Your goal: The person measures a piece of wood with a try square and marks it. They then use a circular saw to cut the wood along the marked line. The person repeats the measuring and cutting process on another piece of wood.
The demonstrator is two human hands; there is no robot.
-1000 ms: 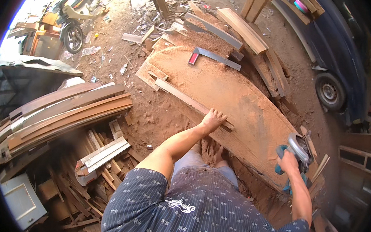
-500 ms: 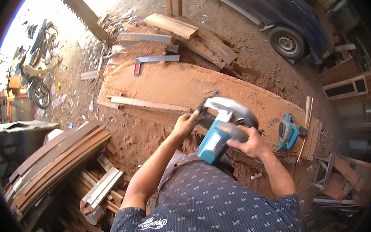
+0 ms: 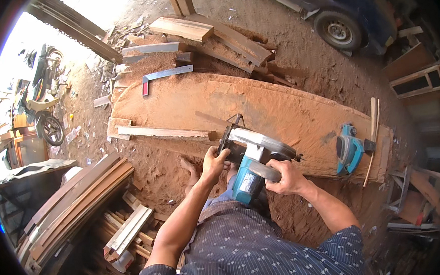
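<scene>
A teal circular saw (image 3: 244, 185) with a silver blade guard is held in front of my waist, over the near edge of a sawdust-covered wooden bench (image 3: 289, 110). My right hand (image 3: 287, 176) is wrapped round its grey handle. With my left hand (image 3: 214, 163) I grip the dark base plate at the saw's left side, thumb on top. Just left of that plate, a narrow wooden strip (image 3: 164, 132) lies along the bench's near edge. The lower part of the saw is hidden against my body.
A try square (image 3: 168, 73) lies at the bench's far left, before stacked planks (image 3: 239, 45). On the right are a teal electric planer (image 3: 349, 148) and thin sticks (image 3: 371, 143). More boards (image 3: 77, 196) are piled at my left. A dark vehicle (image 3: 353, 8) stands beyond.
The saw has tilted, its guard now showing edge-on and its base plate closer to the wooden strip's end. Both hands keep their hold. The whole view has shifted slightly.
</scene>
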